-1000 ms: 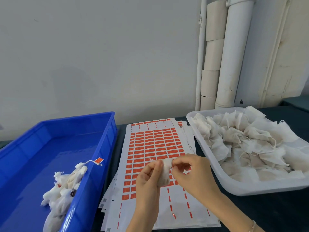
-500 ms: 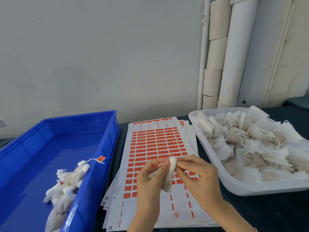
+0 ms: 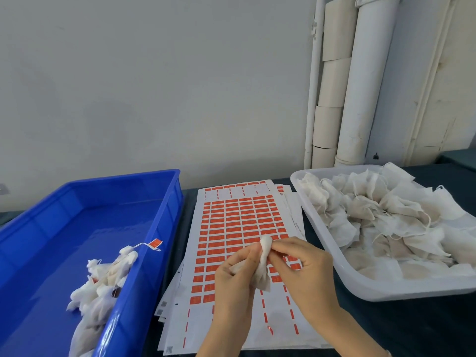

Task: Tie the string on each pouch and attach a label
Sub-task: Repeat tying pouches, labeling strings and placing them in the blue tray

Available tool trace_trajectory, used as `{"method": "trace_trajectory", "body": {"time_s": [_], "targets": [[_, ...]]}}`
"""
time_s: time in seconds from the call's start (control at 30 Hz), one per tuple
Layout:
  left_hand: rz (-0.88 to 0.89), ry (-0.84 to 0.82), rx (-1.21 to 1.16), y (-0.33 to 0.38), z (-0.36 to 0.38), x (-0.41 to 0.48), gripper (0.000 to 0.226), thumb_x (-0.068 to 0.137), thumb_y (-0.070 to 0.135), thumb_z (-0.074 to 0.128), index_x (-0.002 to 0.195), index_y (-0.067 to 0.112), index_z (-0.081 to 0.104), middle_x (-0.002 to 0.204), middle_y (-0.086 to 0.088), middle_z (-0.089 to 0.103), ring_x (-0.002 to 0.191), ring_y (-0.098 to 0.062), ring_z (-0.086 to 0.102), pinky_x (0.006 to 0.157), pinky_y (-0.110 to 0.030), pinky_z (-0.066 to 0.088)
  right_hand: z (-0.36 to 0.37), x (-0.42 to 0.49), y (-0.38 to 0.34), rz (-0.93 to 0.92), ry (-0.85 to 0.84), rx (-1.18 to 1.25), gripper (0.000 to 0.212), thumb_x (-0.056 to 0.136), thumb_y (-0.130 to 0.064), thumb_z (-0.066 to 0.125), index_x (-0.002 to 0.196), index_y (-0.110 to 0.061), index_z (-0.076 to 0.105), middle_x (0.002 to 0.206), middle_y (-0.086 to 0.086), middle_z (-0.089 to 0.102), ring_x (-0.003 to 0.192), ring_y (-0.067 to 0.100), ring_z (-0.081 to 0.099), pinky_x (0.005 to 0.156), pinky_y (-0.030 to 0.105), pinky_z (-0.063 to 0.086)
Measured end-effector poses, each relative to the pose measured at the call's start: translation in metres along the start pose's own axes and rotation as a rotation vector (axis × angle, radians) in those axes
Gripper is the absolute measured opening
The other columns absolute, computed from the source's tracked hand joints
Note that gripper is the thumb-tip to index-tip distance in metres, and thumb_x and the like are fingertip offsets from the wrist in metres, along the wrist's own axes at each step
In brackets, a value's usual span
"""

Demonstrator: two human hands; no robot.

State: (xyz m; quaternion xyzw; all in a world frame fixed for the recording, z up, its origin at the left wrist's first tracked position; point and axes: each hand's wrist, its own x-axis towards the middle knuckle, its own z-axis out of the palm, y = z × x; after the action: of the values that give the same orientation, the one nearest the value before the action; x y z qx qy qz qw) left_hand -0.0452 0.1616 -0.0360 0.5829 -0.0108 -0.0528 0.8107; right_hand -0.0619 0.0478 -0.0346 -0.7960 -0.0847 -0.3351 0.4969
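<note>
Left hand (image 3: 231, 279), right hand (image 3: 304, 269): fingers clamped on white pouch (image 3: 264, 269), held over label sheet (image 3: 239, 217). String not visible. Likely tying step. Next: cinch knot, peel label. Beyond: blue bin (image 3: 164, 220), white tray (image 3: 334, 264).

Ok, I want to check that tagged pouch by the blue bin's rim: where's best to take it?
Pinch the tagged pouch at its bunched top, coming from above: it sits uppermost on the pile, against the bin's wall, its label draped on the rim.
</note>
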Motion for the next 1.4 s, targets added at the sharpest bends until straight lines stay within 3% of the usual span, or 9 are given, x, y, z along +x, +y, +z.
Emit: {"method": "trace_trajectory", "body": {"time_s": [0.23,0.57,0.7,0.8,0.9,1.0,1.13,1.23,1.4], "targets": [[0.004,0.079,-0.06,-0.007,-0.002,-0.001,0.029,0.071,0.033,0.069,0.091,0.013,0.078,0.096,-0.01,0.074,0.092,-0.027,0.07,0.073,-0.029,0.056,0.006,-0.001,0.0,0.14,-0.079,0.023,0.018,0.074,-0.035,0.067,0.08,-0.049,0.057,0.081,-0.033,0.06,0.088,-0.013,0.059,0.069,-0.004,0.04],[-0.026,0.198,-0.162,-0.002,-0.012,-0.002,0.03,0.068,0.03,0.072,0.091,0.012,0.077,0.093,-0.011,0.073,0.081,-0.025,0.068,0.059,-0.028,0.055,-0.013,0.026,0.005,0.098,-0.048,-0.005,0.014,0.082,-0.028,0.07,0.078,-0.038,0.06,0.081,-0.024,0.065,0.083,-0.007,0.062,0.072,0.002,0.046],[0.048,0.077,0.101,-0.002,-0.018,-0.003,0.025,0.071,0.048,0.063,0.086,0.033,0.076,0.09,0.005,0.073,0.091,-0.019,0.067,0.075,-0.029,0.054,-0.015,0.038,0.002,0.043,-0.088,-0.027,0.017,0.083,-0.025,0.07,0.077,-0.037,0.061,0.08,-0.023,0.065,0.086,-0.006,0.061,0.074,0.003,0.046],[0.069,-0.059,0.29,0.002,-0.016,-0.003,0.034,0.072,0.063,0.047,0.081,0.042,0.073,0.086,0.013,0.071,0.083,-0.007,0.066,0.07,-0.018,0.05,-0.006,0.041,-0.001,0.014,-0.215,-0.046,0.02,0.084,-0.022,0.07,0.075,-0.036,0.06,0.078,-0.023,0.063,0.087,-0.006,0.06,0.073,0.002,0.045],[0.116,-0.103,0.347,0.007,-0.017,0.0,0.039,0.084,0.052,0.042,0.08,0.026,0.071,0.073,0.007,0.067,0.075,-0.012,0.064,0.068,-0.017,0.051,0.001,0.044,0.0,0.005,-0.256,-0.072,0.012,0.085,-0.021,0.069,0.078,-0.028,0.062,0.077,-0.02,0.061,0.085,-0.005,0.059,0.072,0.002,0.045],[0.241,-0.099,0.43,0.007,-0.022,0.0,0.037,0.096,0.04,0.038,0.082,0.016,0.063,0.058,0.012,0.052,0.059,-0.004,0.053,0.061,-0.016,0.046,0.005,0.047,0.005,0.013,-0.205,-0.09,0.011,0.086,-0.02,0.069,0.078,-0.024,0.061,0.075,-0.02,0.059,0.082,-0.007,0.059,0.07,0.0,0.043],[0.278,-0.12,0.531,0.003,-0.033,0.004,0.029,0.101,0.026,0.039,0.085,0.021,0.064,0.058,0.013,0.055,0.058,-0.003,0.054,0.061,-0.014,0.048,0.015,0.044,0.016,0.042,-0.159,-0.067,0.011,0.085,-0.02,0.069,0.079,-0.026,0.062,0.076,-0.022,0.059,0.084,-0.009,0.058,0.069,-0.002,0.042],[0.213,-0.11,0.567,-0.006,-0.05,0.008,0.028,0.1,0.025,0.043,0.089,0.021,0.068,0.056,0.012,0.055,0.055,-0.003,0.054,0.06,-0.013,0.049,0.022,0.031,0.03,0.106,-0.239,-0.065,0.011,0.085,-0.022,0.07,0.079,-0.03,0.064,0.077,-0.021,0.062,0.083,-0.008,0.06,0.068,-0.001,0.043],[0.111,0.112,0.586,-0.021,-0.075,0.014,0.019,0.098,0.029,0.047,0.093,0.029,0.065,0.055,0.013,0.061,0.051,-0.001,0.059,0.052,-0.008,0.047,0.035,0.007,0.057,0.202,-0.386,-0.091,0.015,0.085,-0.022,0.071,0.094,-0.034,0.065,0.089,-0.019,0.065,0.08,-0.005,0.063,0.069,-0.001,0.045]]}}
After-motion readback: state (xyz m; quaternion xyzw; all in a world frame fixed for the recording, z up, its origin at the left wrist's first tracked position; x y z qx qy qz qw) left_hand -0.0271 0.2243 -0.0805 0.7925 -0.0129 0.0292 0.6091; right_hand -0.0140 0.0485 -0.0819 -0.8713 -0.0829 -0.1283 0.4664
